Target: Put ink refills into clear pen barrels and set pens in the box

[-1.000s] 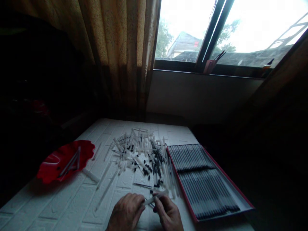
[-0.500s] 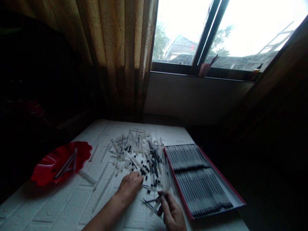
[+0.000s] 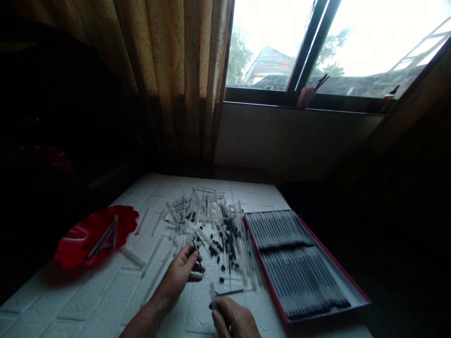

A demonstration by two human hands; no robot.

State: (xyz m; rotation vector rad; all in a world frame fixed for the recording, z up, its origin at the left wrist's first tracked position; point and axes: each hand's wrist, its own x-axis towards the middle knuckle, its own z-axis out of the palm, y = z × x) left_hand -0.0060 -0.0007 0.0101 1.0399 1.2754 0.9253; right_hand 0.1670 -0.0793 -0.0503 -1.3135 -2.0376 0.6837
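My left hand [image 3: 179,270] pinches a thin dark pen refill [image 3: 200,266] between thumb and fingers, slanted above the table. Lower down, my right hand [image 3: 235,320] is closed on a clear pen barrel [image 3: 212,289], which points upward from its fingers. Beside that barrel another dark refill [image 3: 231,292] lies on the table. Just beyond both hands is a loose pile of translucent pen barrels [image 3: 206,206], with dark refills [image 3: 229,230] and small black plugs [image 3: 213,251] scattered at its near side.
To the right, a red-edged box [image 3: 268,286] holds two rows of pens [image 3: 299,277]. A red scalloped dish [image 3: 72,246] with a few sticks in it stands left on the white brick-patterned table [image 3: 81,300]. A curtain [image 3: 169,94] and window are behind.
My left hand has lifted from beside the pile and now has a dark refill. My right hand has moved toward me and left, and its barrel has turned more upright. The view has shifted slightly.
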